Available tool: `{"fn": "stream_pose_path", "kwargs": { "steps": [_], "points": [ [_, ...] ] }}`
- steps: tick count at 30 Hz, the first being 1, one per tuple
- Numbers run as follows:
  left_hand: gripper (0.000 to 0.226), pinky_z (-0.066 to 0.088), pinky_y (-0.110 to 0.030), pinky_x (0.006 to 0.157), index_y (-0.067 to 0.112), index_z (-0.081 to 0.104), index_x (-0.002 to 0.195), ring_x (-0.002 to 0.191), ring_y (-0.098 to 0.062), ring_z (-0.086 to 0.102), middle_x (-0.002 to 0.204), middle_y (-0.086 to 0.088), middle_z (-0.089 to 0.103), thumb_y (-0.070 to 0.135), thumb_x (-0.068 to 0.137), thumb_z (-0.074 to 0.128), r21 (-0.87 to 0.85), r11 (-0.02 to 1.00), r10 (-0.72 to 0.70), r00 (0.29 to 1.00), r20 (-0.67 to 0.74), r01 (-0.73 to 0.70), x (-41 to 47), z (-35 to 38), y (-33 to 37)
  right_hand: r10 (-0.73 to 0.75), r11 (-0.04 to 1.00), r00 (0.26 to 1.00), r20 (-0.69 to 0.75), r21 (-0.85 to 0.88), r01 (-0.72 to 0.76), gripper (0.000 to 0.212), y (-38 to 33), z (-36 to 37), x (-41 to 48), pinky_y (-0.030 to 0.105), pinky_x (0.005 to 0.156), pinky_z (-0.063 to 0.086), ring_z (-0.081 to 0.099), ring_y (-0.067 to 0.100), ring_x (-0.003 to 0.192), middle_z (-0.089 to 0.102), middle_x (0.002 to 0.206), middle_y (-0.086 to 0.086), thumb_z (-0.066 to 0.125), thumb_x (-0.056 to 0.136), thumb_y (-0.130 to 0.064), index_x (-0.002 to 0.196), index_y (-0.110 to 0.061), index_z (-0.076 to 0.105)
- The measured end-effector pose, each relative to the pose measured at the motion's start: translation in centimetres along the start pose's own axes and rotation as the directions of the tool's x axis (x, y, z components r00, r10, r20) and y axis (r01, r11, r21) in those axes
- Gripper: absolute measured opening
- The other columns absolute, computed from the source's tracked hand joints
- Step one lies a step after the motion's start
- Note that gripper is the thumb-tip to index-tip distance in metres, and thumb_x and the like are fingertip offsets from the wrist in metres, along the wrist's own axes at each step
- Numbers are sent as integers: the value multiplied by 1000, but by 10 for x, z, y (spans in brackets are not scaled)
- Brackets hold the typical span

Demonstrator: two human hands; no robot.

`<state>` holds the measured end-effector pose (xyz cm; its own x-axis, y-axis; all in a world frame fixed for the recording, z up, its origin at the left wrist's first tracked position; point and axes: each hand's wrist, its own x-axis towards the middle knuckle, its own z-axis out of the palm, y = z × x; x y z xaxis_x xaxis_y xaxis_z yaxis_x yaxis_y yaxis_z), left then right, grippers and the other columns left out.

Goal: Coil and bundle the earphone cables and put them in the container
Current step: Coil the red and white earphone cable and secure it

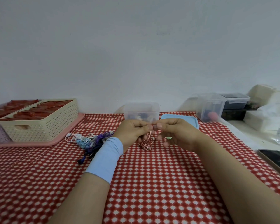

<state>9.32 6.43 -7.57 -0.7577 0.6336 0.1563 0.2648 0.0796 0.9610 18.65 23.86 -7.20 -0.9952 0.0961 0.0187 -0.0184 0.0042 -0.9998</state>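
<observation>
1. While our left hand [132, 130] and right hand [173, 135] pinch the top of the pink earphone cable [145, 144] just in front of the container [141, 111], its loose tangle hangs toward the counter [152, 183].
2. We judge the thin, slick cord could slip from our pinch or knot, since the loops are uneven.
3. Clear, boxy plastic, the container sits open; more soft, coloured cables [90, 141] lie heaped to its left.

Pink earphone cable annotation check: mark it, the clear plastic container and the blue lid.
Pink earphone cable [146, 144], head view, tangled loops.
Clear plastic container [141, 110], head view, front wall.
Blue lid [184, 119], head view, top.
</observation>
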Motion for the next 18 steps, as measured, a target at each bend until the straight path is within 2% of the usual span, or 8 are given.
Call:
{"fn": "stream_pose_path", "kwargs": {
  "steps": [3, 8, 13, 18],
  "points": [
    [15, 46, -19, 54, 6, 76, 101, 60, -8, 58, 72, 0, 71, 13, 90, 68, -26, 1000, -2, 999, 47, 3, 0, 1, 1, 44, 998, 999, 16, 35, -45, 30, 0, 0, 0, 23, 53, 53, 69, 11, 73, 75, 92, 3, 72, 78, -27, 104, -13, 76],
    [9, 49, -17, 56, 10, 77, 94, 56, -6, 58, 62, 3, 69, 13, 88, 71, 64, 998, 18, 999, 42, -21, -1, 1, 0, 70, 997, 997, -7, -40, -71, 18, 1, -3, 1, 26, 54, 56, 73, 15, 77, 77, 94, 7, 70, 88, -18, 103, -13, 77],
    [9, 47, -20, 57, 10, 77, 90, 59, -9, 57, 64, 1, 67, 13, 90, 68, -49, 999, 21, 997, 79, -17, 0, -2, 2, 40, 996, 998, 51, 77, -44, 27, -2, 1, 0, 24, 53, 55, 73, 15, 79, 75, 95, 7, 70, 80, -25, 103, -13, 74],
    [10, 48, -16, 56, 8, 76, 95, 56, -4, 58, 62, 4, 69, 12, 88, 70, 4, 999, 39, 995, 95, -40, -1, -2, 2, 64, 997, 997, 36, 45, -66, 27, 0, 2, 1, 24, 52, 56, 73, 14, 75, 75, 89, 7, 71, 76, -25, 99, -10, 71]
  ]
}}
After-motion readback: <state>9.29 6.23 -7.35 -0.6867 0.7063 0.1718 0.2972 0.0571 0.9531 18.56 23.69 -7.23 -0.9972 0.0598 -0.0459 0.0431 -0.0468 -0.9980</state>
